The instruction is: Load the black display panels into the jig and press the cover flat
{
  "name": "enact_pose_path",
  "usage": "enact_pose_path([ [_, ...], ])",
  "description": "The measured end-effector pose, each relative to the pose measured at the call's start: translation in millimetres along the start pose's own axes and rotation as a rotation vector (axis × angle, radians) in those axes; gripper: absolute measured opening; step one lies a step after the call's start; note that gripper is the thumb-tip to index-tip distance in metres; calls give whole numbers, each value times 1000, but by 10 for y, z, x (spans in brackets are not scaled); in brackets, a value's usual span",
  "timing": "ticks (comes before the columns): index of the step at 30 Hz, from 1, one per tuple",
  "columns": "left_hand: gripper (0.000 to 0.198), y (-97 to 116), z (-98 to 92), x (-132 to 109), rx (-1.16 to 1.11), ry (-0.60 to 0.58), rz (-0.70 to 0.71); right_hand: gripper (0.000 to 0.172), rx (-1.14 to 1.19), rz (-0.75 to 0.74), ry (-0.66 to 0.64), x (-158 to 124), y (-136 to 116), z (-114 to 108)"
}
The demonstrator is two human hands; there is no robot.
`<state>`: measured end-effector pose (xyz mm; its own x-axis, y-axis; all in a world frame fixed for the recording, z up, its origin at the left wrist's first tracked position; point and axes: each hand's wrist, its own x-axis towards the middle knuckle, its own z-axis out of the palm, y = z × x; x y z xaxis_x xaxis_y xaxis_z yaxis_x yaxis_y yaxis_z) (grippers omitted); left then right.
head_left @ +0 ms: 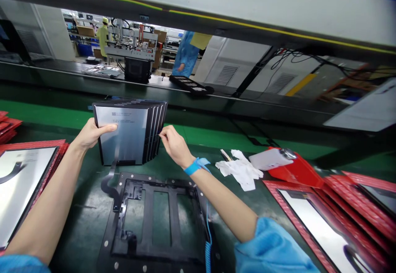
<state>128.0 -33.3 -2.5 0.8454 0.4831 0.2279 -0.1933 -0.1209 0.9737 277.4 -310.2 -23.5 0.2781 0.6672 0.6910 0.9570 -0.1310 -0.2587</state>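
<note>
A fanned stack of several silver-backed display panels (123, 130) stands upright on the green bench. My left hand (93, 134) grips its left edge, thumb flat on the front panel and the other fingers hidden behind. At the stack's right edge, my right hand (175, 144) is closed in a pinch on the rearmost panels; exactly how many it holds is hidden. A dark flex cable (109, 186) hangs from the front panel and curls down to the black frame fixture (173, 219), which lies flat below both hands. My right wrist wears a blue wrist strap (197, 165).
Red bubble-wrap sleeves (275, 188) with display panels lie at both sides. A white bottle (272, 158) and crumpled white wipes (241, 172) lie right of centre. A coiled blue cord (208, 256) crosses the fixture's right side. Beyond the raised ledge, a person (185, 54) in blue stands.
</note>
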Motion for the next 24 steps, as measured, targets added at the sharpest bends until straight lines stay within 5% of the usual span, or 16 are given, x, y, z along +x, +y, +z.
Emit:
enact_pose_path([
  [7,52,-10,-9,-5,-10,-4,-6,13,-76,-8,52,-13,27,131],
  [18,42,25,16,-28,30,33,-17,14,-82,-34,-65,28,63,62],
  [24,43,36,28,-30,58,73,-31,10,58,-91,-117,-233,0,-69],
])
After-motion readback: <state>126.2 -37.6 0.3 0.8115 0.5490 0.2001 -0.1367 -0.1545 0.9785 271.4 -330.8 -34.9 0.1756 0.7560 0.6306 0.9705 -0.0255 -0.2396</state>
